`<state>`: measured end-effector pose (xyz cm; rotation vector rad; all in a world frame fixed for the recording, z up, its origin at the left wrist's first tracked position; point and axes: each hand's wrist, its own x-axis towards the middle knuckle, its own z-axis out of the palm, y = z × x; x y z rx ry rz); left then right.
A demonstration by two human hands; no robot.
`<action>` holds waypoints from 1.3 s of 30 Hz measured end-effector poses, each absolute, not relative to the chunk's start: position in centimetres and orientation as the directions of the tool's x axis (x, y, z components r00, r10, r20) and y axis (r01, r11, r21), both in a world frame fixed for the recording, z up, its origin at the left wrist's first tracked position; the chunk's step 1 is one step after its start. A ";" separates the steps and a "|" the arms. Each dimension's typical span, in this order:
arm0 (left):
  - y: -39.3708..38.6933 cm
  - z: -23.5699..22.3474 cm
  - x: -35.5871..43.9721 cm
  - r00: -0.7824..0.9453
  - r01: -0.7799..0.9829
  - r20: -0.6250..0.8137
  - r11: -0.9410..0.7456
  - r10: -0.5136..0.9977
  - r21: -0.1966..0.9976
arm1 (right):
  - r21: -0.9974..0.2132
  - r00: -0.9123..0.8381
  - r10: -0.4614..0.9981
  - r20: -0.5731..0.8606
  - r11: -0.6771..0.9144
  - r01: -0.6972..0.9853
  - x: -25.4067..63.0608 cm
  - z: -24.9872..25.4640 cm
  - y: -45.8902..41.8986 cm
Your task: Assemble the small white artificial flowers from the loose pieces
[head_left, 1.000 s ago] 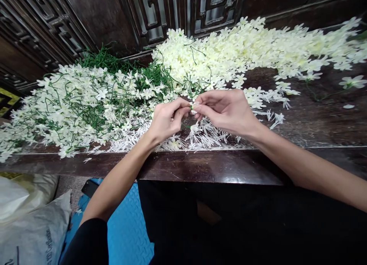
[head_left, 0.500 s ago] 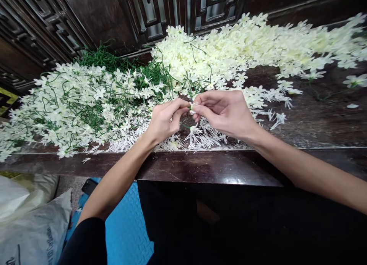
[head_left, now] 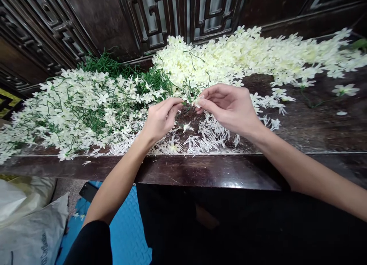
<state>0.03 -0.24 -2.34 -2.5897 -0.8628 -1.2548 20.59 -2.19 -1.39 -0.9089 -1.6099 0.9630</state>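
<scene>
Between the thumb and fingers of my right hand (head_left: 236, 108) is a small white artificial flower (head_left: 198, 101). My left hand (head_left: 162, 118) is pinched shut to its left, with a bit of green at its fingertips, likely a stem; the fingers hide most of it. A gap separates the two hands. Beneath them lie loose white stamens (head_left: 210, 129) on the dark wooden bench (head_left: 315, 131). Left of my left hand spreads a heap of white flowers on green stems (head_left: 77, 100).
Pale yellow blossoms (head_left: 252, 53) are piled along the back, beside bare green stems (head_left: 104, 63). A carved wooden panel (head_left: 155, 16) rises behind. White sacks (head_left: 31, 227), a dark phone-like object (head_left: 88, 191) and a blue mat (head_left: 126, 227) are below.
My hands have drawn apart from where they met at the flower. The white flower stays with my right hand. The view has tilted slightly.
</scene>
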 end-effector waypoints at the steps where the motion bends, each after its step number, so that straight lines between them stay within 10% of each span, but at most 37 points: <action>1: -0.2 -2.3 0.0 0.478 0.543 0.762 -0.829 0.437 0.135 | -0.906 -0.213 0.898 0.385 0.411 0.099 20.6 -1.4 -2.2; 11: -1.1 -2.3 0.9 0.406 0.400 0.708 -0.809 0.578 0.431 | -0.835 -0.290 0.838 0.463 0.522 0.177 20.5 -1.1 -3.0; 39: -1.4 -1.9 1.0 0.333 0.461 0.612 -0.690 0.717 0.558 | -0.889 0.012 0.934 0.357 0.336 0.311 22.2 -1.5 -0.7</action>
